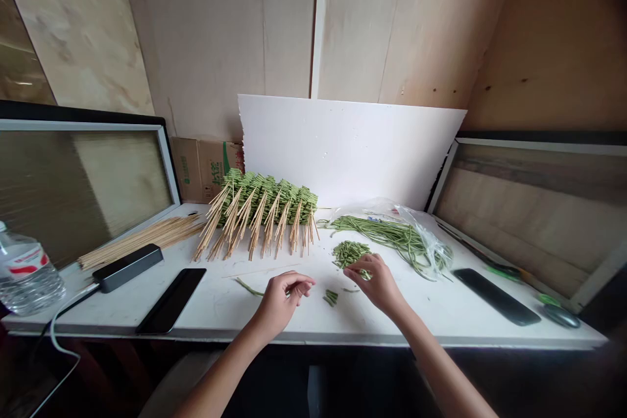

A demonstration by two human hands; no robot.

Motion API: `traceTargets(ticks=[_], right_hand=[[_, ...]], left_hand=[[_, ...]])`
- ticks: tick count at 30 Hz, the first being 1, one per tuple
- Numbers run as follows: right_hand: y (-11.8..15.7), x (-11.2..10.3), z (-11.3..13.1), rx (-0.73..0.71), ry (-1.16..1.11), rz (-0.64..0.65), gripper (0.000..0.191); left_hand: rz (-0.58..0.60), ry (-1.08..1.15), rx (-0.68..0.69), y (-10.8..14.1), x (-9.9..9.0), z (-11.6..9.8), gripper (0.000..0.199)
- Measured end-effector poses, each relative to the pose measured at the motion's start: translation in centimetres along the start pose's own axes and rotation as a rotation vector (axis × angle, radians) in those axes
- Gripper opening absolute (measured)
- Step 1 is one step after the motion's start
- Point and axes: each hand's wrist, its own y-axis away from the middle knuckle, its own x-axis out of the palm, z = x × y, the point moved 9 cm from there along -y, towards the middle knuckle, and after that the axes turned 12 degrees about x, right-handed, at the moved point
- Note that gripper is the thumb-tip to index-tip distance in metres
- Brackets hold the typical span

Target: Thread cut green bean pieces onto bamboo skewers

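Beans (349, 251) lie piled at two o'clock from the curled left hand (278, 300), the right hand (378, 282) pinched beside them, both grips unclear, apparently picking pieces, probably calling next for a light lift.

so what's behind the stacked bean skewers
Behind the bean skewers, a cardboard box shows at the left and a white board farther right; the stack covers part of each, and anything directly behind it is hidden.

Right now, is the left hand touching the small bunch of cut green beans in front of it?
Apart. The head view shows a strip of bare white tabletop between the left hand and the small bunch.
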Motion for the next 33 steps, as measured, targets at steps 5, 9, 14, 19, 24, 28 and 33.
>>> traceTargets(ticks=[5,9,14,19,24,28,33], right_hand=[[0.0,3.1,-3.6,0.124,0.138,0.186,0.033],[0.2,3.8,-4.6,0.176,0.174,0.177,0.036],[-0.6,2.9,-5.0,0.158,0.086,0.165,0.043],[-0.7,1.6,-4.8,0.158,0.095,0.145,0.046],[0.5,2.6,-3.5,0.115,0.21,0.255,0.015],[0.9,3.0,-3.0,0.106,0.183,0.3,0.011],[0.9,3.6,-3.3,0.111,0.107,0.404,0.014]], left_hand=[[0.068,-0.047,0.011,0.2,0.7,0.5,0.038],[0.098,-0.038,0.012,0.3,1.0,0.5,0.037],[0.062,-0.045,0.046,0.0,0.5,0.1,0.031],[0.07,-0.055,0.012,0.1,0.6,0.4,0.023],[0.097,-0.063,0.003,0.2,1.0,0.5,0.021],[0.104,-0.066,0.007,0.2,1.1,0.3,0.02],[0.079,-0.059,0.006,0.2,1.0,0.4,0.019]])
